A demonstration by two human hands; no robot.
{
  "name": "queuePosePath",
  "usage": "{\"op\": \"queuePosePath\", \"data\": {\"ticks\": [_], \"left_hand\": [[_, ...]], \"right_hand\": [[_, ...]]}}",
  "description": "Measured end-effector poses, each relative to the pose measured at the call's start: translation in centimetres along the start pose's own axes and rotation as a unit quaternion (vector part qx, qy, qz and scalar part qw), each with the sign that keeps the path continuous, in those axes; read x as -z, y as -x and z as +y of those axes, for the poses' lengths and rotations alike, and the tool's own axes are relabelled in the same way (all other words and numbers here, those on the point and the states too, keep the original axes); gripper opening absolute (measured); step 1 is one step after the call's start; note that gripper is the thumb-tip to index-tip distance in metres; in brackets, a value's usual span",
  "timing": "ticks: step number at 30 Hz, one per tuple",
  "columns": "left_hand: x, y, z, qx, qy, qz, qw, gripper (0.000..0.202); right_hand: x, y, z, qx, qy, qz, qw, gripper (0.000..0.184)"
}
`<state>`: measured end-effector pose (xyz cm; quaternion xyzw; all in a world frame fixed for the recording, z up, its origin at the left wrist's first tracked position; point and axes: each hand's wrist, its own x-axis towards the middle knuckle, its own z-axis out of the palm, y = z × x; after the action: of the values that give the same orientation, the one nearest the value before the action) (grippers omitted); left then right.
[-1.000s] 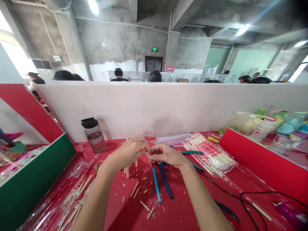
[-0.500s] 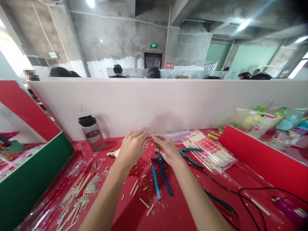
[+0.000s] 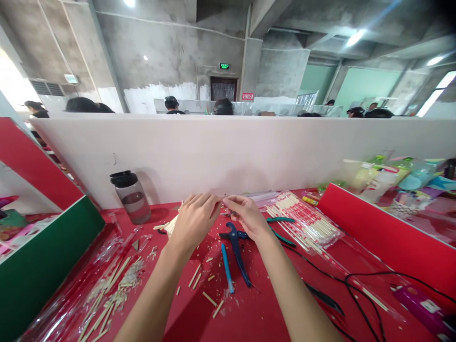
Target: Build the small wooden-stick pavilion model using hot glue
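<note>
My left hand [image 3: 199,216] and my right hand [image 3: 245,213] meet above the red table, fingertips pinched close together. Whatever lies between them is too small to make out. Below my right hand lie blue-handled cutters [image 3: 237,256], with a light-blue pen-like stick [image 3: 227,269] beside them. Teal-handled pliers [image 3: 285,230] rest just right of my right wrist. Behind my left wrist a bunch of pale wooden sticks [image 3: 169,225] is partly hidden.
A water bottle [image 3: 132,198] stands at the back left. Packaged chopsticks [image 3: 306,218] lie right. Cut sticks [image 3: 107,304] and plastic wrap lie left. A black cable [image 3: 320,270] crosses near a purple glue-gun-like tool [image 3: 420,304]. Green [image 3: 53,266] and red [image 3: 388,232] dividers flank the table.
The whole view has shifted slightly, so things sit a little further left. Both hands keep nearly the same pinched pose, fingertips together.
</note>
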<state>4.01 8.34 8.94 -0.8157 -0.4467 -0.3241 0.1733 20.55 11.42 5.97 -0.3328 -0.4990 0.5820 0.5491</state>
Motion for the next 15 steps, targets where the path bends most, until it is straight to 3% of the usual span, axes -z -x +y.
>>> {"op": "queuePosePath", "data": {"ticks": [5,10,15], "left_hand": [[1.1,-0.1,2.4,0.107,0.047,-0.049,0.992,0.014],[1.5,0.4,3.6,0.164,0.129,-0.091,0.974,0.015],[0.7,2.2,3.4,0.208,0.296,-0.127,0.924,0.031]], "right_hand": [[1.1,0.5,-1.5,0.016,0.071,-0.04,0.997,0.025],[2.3,1.4,-3.2,0.026,0.196,-0.082,0.977,0.023],[2.8,1.5,-3.1,0.013,0.254,-0.175,0.951,0.023]]}}
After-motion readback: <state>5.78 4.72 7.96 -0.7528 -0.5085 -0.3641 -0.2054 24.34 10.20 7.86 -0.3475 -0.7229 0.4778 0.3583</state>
